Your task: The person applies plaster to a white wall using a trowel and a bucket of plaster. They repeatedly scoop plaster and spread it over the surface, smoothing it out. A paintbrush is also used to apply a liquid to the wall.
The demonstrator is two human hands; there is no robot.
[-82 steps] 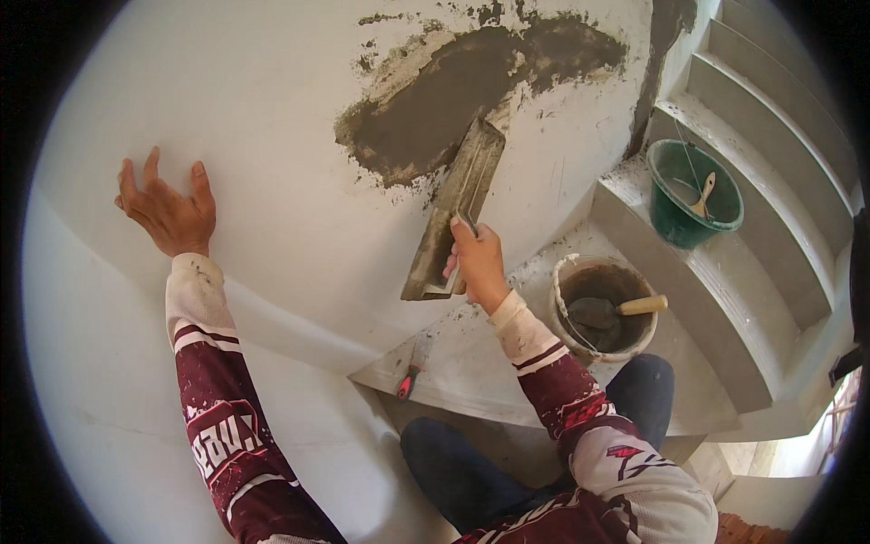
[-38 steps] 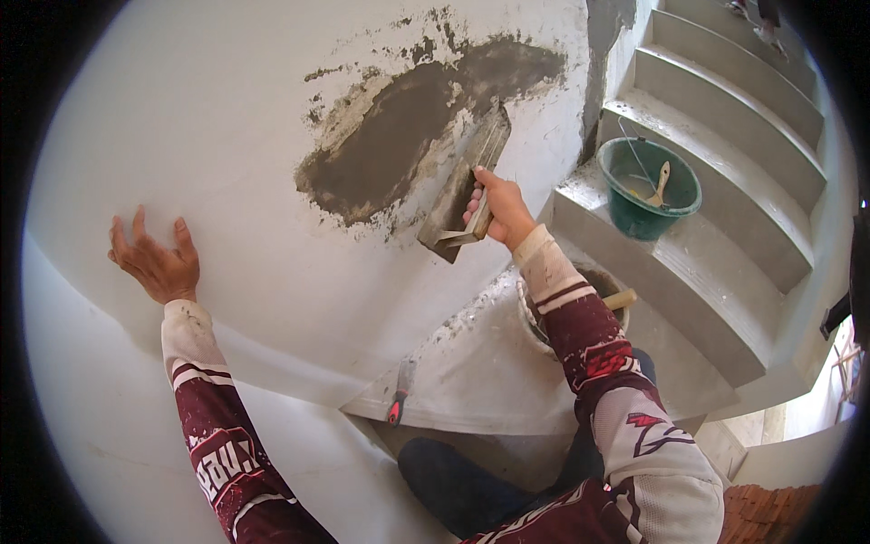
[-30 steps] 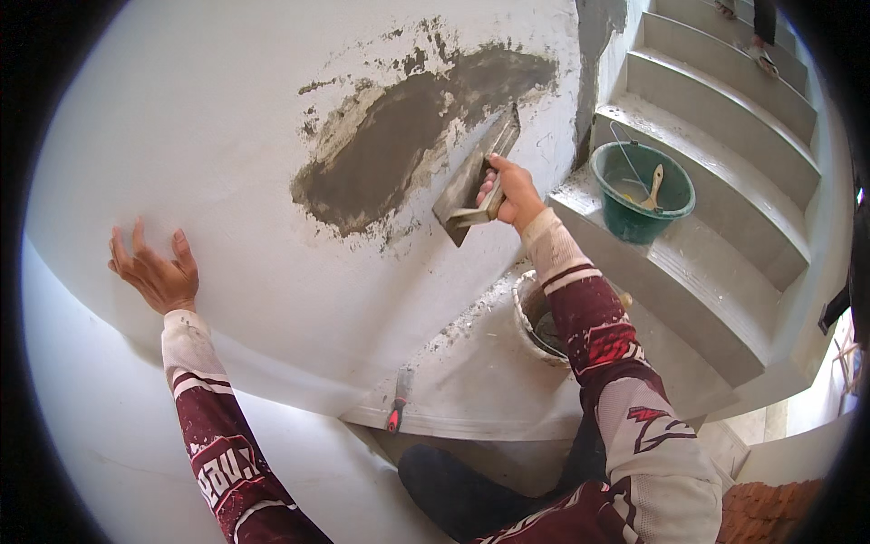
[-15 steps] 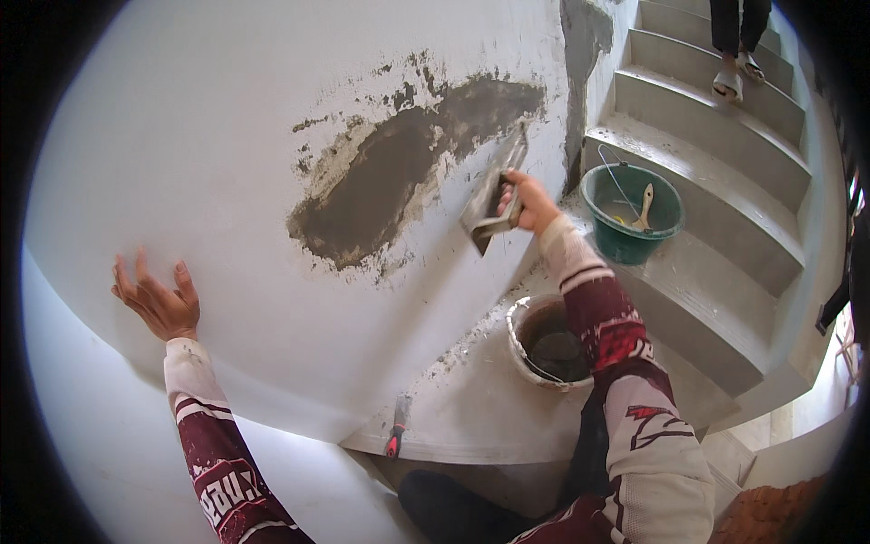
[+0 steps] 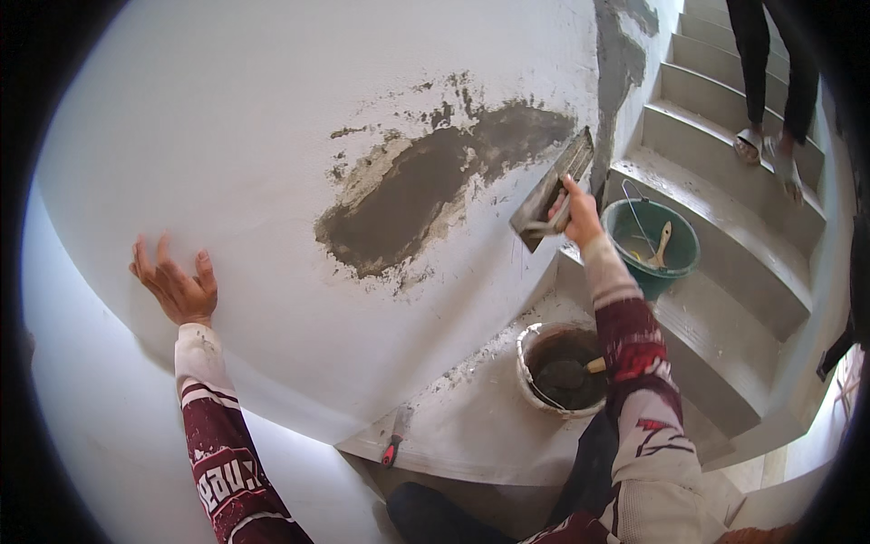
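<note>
Nearest the wearer, beyond dark-trousered knees [image 5: 433, 515], a putty knife [image 5: 393, 446] with a red-and-black handle lies on the landing near the foot of the wall. Past it stands a white-rimmed bucket [image 5: 533, 399] holding dark, wet-looking mortar [image 5: 562, 374], in which a wooden-handled tool [image 5: 595, 365] rests, partly behind the right sleeve.

The left hand [image 5: 177, 286] holds nothing; its fingers are spread wide against the white curved wall [image 5: 272, 299]. The right hand [image 5: 583, 216] is wrapped firmly round the handle of a steel finishing trowel [image 5: 542, 201], whose long blade tilts up to the right, just below the right end of the grey mortar patch [image 5: 408, 204]. Whether the blade touches the wall cannot be told.

The trowel has just slid rightward, its tip now past the patch's end and close to the grey vertical strip [image 5: 616, 82], so the patch's broad left part lies uncovered and away from the blade. Behind the right forearm, a green bucket [image 5: 666, 279] with a paintbrush [image 5: 663, 245] sits on the stairs.

Against the earliest frame, where the blade overlapped the patch's lower edge, the left hand has stayed planted, and a co-worker's legs [image 5: 799, 82] have appeared on the upper steps.
</note>
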